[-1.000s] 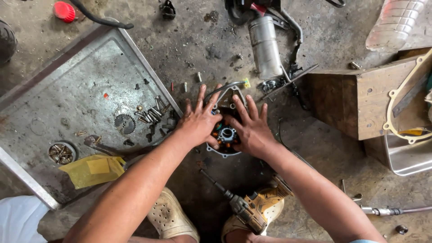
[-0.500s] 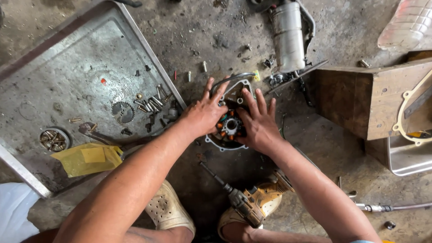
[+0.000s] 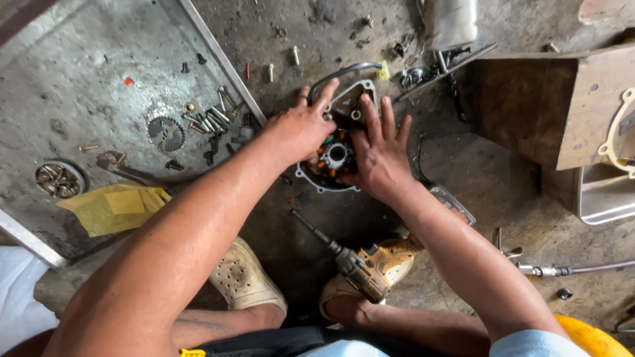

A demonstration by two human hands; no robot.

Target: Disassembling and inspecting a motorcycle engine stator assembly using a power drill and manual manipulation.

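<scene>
Dull, grimy metal engine cover, scratched matt steel tray, rough wooden box.

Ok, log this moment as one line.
left hand on engine cover | right hand on engine cover | drill on floor

By my feet lies a yellow cordless drill; my grey metal tray holds loose bolts, a small sprocket (quite grimy), and yellow paper.
</scene>
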